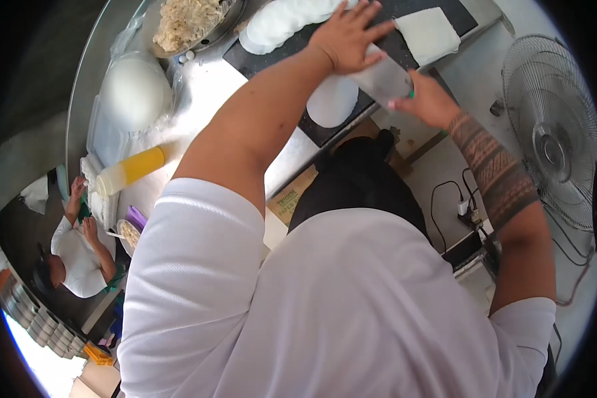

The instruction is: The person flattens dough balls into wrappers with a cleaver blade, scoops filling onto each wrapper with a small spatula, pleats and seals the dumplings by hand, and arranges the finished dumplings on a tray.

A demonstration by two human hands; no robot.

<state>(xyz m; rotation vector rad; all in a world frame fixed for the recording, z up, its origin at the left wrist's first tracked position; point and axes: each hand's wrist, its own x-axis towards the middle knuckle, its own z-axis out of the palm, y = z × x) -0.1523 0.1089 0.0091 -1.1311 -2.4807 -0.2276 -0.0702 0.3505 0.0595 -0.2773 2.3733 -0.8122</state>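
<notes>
My right hand [428, 99], at the board's near right edge, is closed around the end of a broad, flat pale blade, apparently a cleaver [383, 76]. A bit of green shows by the thumb; its handle is mostly hidden. Fingers spread, my left hand [351, 36] reaches over the dark board [262, 63], its thumb side at the blade's far end. A thin round white dough wrapper [333, 103] lies beside the blade. Overlapping wrappers [278, 26] form a row beyond my left hand. To the right rests a folded white cloth [429, 36].
At the back left are a metal bowl of shredded filling [189, 23], a big white dough-like mound [136, 91] and a bottle of yellow liquid [131, 170]. A fan [550, 136] stands at right. Across the counter, another person [83, 252] works near a small bowl [130, 233].
</notes>
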